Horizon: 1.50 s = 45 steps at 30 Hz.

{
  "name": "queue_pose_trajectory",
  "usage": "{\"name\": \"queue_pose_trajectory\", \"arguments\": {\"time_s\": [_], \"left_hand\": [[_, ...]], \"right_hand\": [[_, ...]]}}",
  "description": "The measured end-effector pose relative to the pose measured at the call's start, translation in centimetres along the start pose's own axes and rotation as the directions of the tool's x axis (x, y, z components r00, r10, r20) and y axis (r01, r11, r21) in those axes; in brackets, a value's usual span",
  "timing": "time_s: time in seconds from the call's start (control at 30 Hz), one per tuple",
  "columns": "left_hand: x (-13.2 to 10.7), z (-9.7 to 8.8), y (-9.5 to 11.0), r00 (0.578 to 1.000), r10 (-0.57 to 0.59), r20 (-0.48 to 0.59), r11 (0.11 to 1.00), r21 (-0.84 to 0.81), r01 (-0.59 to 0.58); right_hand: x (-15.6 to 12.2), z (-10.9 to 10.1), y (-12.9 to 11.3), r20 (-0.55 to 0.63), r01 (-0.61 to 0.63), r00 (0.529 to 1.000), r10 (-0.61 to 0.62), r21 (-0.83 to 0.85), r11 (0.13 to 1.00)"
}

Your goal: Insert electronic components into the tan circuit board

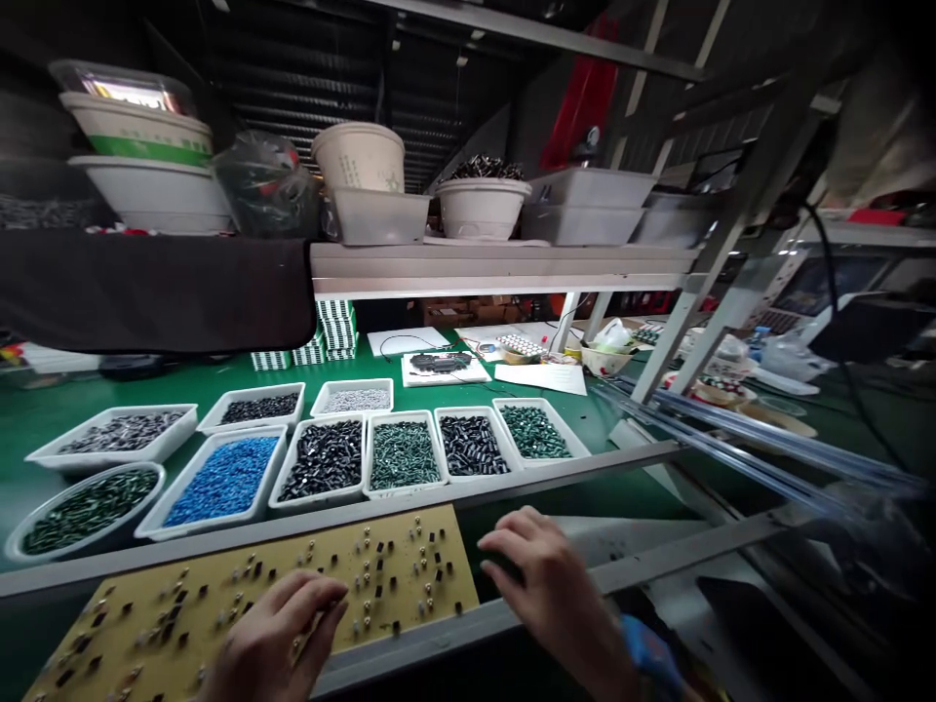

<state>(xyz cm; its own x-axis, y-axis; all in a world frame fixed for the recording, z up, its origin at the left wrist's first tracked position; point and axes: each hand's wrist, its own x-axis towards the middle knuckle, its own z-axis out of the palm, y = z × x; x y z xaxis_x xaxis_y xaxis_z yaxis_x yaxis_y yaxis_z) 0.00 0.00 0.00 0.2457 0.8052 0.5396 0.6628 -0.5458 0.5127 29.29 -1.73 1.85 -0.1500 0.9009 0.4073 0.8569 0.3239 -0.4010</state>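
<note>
A tan circuit board [292,595] lies in a metal frame in front of me, dotted with several small black and metallic components. My left hand [282,629] hovers over the board's near middle, its fingertips pinched together; whatever may be between them is too small to make out. Just past the board's right edge is my right hand [541,575], fingers curved and thumb apart, with nothing visible in it. Beyond the frame's far rail stand white trays of small parts: blue ones [223,478], black ones [326,456] and green ones [404,453].
Metal rails [512,487] border the board. A shelf [497,268] above the green table [409,390] carries tubs [483,210] and bins [585,205]. Farther back are a black device [441,362], papers [541,377] and stacked green-white boxes [336,327]. A slanted metal post [680,322] rises at right.
</note>
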Motion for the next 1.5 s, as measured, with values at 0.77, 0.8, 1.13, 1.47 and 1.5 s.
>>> {"name": "queue_pose_trajectory", "arguments": {"time_s": [0.77,0.8,1.13,1.47,1.5], "left_hand": [[3.2,2.0,2.3,0.870,-0.064,0.490,0.961,0.265,-0.079],[3.2,2.1,2.4,0.866,-0.063,0.496,0.960,0.269,-0.084],[2.1,1.2,1.8,0.939,0.020,0.344,0.985,0.155,-0.078],[1.4,1.3,2.3,0.891,-0.079,0.447,0.988,0.153,0.010],[1.5,1.4,2.3,0.884,-0.086,0.460,0.988,0.154,0.016]], "right_hand": [[1.0,2.4,-2.0,0.147,0.094,0.984,-0.099,0.041,0.995],[0.8,2.5,-2.0,0.144,0.103,0.984,-0.108,0.044,0.994],[1.2,2.9,-2.6,0.211,0.244,0.951,-0.228,-0.052,0.968],[0.4,2.3,-2.6,0.082,0.128,0.988,-0.131,0.034,0.991],[0.3,2.1,-2.6,0.086,0.114,0.989,-0.118,0.053,0.992]]}}
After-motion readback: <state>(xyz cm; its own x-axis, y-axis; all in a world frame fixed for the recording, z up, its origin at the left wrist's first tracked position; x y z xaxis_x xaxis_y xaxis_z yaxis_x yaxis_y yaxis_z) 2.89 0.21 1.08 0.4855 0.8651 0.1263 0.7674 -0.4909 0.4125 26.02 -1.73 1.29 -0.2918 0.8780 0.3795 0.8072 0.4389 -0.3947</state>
